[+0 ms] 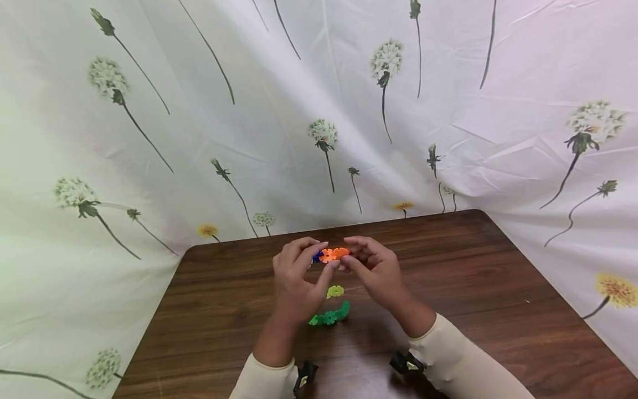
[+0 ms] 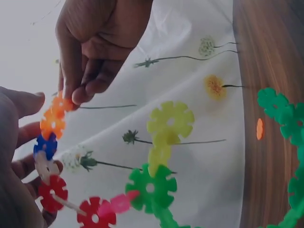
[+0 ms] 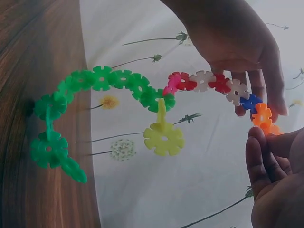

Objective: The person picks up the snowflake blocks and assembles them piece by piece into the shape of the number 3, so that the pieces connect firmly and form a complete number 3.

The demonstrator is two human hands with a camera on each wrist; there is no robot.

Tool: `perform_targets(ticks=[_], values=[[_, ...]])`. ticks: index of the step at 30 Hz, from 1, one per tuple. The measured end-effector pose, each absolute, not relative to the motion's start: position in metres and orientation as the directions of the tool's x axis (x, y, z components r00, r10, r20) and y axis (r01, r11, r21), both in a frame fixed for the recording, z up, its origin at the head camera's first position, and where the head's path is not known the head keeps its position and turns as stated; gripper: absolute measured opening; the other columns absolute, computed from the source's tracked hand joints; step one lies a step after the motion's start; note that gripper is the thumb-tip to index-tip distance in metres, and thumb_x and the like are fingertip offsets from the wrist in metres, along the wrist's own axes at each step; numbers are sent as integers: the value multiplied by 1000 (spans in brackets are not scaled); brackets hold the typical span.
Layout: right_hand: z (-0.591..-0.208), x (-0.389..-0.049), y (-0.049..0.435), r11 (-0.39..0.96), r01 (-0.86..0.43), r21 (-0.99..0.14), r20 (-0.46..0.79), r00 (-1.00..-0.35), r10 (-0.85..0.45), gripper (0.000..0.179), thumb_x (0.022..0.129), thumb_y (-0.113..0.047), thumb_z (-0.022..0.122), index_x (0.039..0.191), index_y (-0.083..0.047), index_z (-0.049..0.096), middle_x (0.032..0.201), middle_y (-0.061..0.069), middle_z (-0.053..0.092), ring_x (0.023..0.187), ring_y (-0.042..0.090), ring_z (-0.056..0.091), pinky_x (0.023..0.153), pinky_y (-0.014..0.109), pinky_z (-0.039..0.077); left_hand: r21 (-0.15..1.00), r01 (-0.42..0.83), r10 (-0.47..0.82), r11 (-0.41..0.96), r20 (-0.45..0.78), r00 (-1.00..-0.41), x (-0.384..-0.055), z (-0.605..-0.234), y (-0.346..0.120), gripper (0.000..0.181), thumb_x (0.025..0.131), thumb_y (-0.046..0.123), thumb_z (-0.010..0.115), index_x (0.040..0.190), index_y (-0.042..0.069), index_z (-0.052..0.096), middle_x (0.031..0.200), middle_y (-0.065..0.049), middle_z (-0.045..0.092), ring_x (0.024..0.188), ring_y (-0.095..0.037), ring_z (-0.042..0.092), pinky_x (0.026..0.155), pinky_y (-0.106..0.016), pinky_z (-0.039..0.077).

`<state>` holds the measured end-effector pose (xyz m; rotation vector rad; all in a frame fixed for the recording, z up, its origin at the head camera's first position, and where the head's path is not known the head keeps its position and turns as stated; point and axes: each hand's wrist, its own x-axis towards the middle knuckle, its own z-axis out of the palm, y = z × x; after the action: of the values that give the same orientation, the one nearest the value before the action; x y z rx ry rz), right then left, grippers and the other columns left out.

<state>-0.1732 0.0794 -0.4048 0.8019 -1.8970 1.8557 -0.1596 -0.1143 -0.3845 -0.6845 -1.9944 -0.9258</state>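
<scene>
A chain of interlocking plastic flower discs [image 3: 101,78] hangs below the hands, its lower green end reaching the tabletop. From the top, its discs run orange, blue, white, red, pink and green. A short yellow branch [image 3: 164,138] sticks out from one green disc. My right hand [image 1: 381,271] pinches the orange end disc [image 2: 60,104] between thumb and fingers. Close by, my left hand [image 1: 297,280] holds the upper chain with curved fingers, near the blue disc [image 3: 250,102] and white disc [image 3: 236,92]. Its thumb stands off the discs in the left wrist view.
The brown wooden table [image 1: 224,310] lies under the hands. A white cloth with printed dandelions [image 1: 279,166] hangs behind it and at the sides. In the left wrist view, a small orange piece [image 2: 260,128] shows against the wood. Each wrist wears a black strap device [image 1: 406,363].
</scene>
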Motion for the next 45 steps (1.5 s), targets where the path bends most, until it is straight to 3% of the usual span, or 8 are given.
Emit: perform_targets(ticks=[7, 12, 17, 24, 33, 37, 40, 45], values=[[-404, -173, 80, -48, -616, -786, 616, -776, -137, 36, 100, 11, 70, 136, 8, 64, 107, 29, 76, 91, 7, 79, 81, 31, 68, 408, 657, 108, 634, 795, -598, -157, -378, -104, 23, 94, 20, 85, 114, 8, 83, 124, -17, 70, 117, -34, 61, 92, -58, 42], [-402, -174, 80, -69, -618, -783, 621, -772, -138, 37, 100, 12, 69, 136, 10, 63, 110, 33, 76, 90, 8, 79, 81, 31, 68, 469, 631, 116, 618, 740, -663, -157, -372, -101, 17, 96, 19, 83, 110, 9, 85, 125, -16, 71, 116, -34, 65, 94, -58, 48], [-401, -177, 83, -69, -616, -785, 619, -772, -145, 37, 100, 11, 69, 137, 11, 63, 111, 34, 75, 92, 6, 79, 81, 29, 68, 474, 638, 131, 607, 732, -669, -157, -371, -100, 16, 95, 18, 86, 108, 7, 85, 112, -11, 78, 102, -28, 76, 93, -57, 52], [-408, -193, 97, -67, -631, -773, 630, -749, -208, 38, 100, 11, 70, 137, 12, 63, 110, 34, 73, 90, 9, 79, 81, 32, 68, 470, 620, 113, 628, 733, -671, -158, -372, -99, 18, 94, 18, 88, 108, 8, 85, 105, -10, 80, 97, -26, 78, 91, -53, 46], [-446, -239, 117, -8, -412, -911, 408, -899, -160, 33, 103, 6, 70, 135, 11, 65, 112, 43, 68, 88, 18, 77, 83, 37, 68, 494, 611, 54, 618, 749, -660, -159, -373, -100, 9, 94, 13, 86, 101, 8, 85, 102, -8, 80, 98, -25, 76, 90, -54, 45], [-465, -259, 124, 62, -316, -947, 307, -944, -120, 32, 103, 5, 70, 133, 11, 66, 114, 40, 70, 89, 22, 77, 83, 41, 69, 495, 609, 44, 620, 753, -656, -161, -372, -101, 7, 95, 13, 85, 99, 9, 84, 101, -8, 81, 97, -24, 76, 90, -53, 46], [-479, -271, 129, 103, -240, -965, 233, -970, -76, 31, 102, 4, 71, 132, 11, 67, 114, 34, 73, 90, 23, 74, 79, 34, 66, 491, 614, 42, 617, 759, -650, -162, -370, -102, 6, 93, 11, 86, 99, 9, 84, 101, -9, 81, 95, -24, 77, 89, -55, 49], [-494, -284, 132, 140, -179, -974, 176, -984, -32, 33, 101, 3, 74, 131, 13, 67, 111, 27, 75, 89, 14, 68, 76, 21, 57, 486, 629, 53, 607, 765, -642, -164, -368, -104, 8, 92, 9, 87, 98, 7, 83, 100, -9, 81, 93, -24, 79, 88, -57, 55]])
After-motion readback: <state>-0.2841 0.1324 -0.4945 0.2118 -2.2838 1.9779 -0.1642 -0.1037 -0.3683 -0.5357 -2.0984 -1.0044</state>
